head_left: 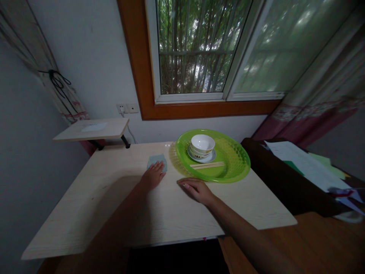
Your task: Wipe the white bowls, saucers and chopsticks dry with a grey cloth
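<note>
My left hand (153, 176) lies flat on a pale blue-green cloth (156, 158) spread on the light wooden table (173, 213). Its fingers are stretched out and press on the cloth rather than grasping it. On the bare tabletop, just in front of a green plastic basket (242, 161), rests my right hand (198, 190). The fingers there are extended, the thumb sits a little apart, and nothing shows in them. Inside the basket, a stack of white bowls (203, 143) stands on a white plate (211, 157). Several light chopsticks (207, 165) lie in front of the plate.
A small raised shelf (114, 129) with a paper on it stands at the table's back left. Behind are a wall socket (121, 109) and a window (196, 57). To the right, papers (299, 160) cover a dark piece of furniture.
</note>
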A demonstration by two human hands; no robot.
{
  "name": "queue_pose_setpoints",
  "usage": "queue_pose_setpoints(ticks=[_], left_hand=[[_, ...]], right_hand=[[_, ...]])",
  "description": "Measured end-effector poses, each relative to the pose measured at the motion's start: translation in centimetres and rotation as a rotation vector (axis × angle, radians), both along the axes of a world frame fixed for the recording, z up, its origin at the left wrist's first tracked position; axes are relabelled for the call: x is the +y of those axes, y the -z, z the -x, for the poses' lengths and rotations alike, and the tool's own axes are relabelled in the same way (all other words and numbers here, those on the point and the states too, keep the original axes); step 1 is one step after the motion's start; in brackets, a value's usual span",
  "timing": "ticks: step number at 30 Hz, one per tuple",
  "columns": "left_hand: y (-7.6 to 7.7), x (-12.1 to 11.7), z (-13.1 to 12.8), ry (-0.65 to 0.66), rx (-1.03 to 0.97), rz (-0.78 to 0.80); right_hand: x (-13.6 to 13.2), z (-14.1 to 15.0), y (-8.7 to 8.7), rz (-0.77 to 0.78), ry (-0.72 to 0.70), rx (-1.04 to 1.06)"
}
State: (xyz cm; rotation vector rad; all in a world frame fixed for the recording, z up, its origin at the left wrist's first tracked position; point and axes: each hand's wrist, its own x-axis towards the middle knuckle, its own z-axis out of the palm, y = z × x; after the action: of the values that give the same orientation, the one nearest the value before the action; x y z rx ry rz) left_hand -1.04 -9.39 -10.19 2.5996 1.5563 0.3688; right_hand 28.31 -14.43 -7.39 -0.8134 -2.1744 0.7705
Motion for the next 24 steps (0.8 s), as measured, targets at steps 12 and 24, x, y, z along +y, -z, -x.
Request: queue_pose_setpoints(ticks=[12, 24], left_hand=[[0.2, -6.0, 7.8, -0.065, 0.011, 0.043], [0.0, -4.0, -1.9, 0.249, -0.022, 0.089]], right_hand=[[0.0, -0.1, 0.2, -0.01, 0.016, -0.004], [0.0, -0.3, 0.6, -0.034, 0.037, 0.005]])
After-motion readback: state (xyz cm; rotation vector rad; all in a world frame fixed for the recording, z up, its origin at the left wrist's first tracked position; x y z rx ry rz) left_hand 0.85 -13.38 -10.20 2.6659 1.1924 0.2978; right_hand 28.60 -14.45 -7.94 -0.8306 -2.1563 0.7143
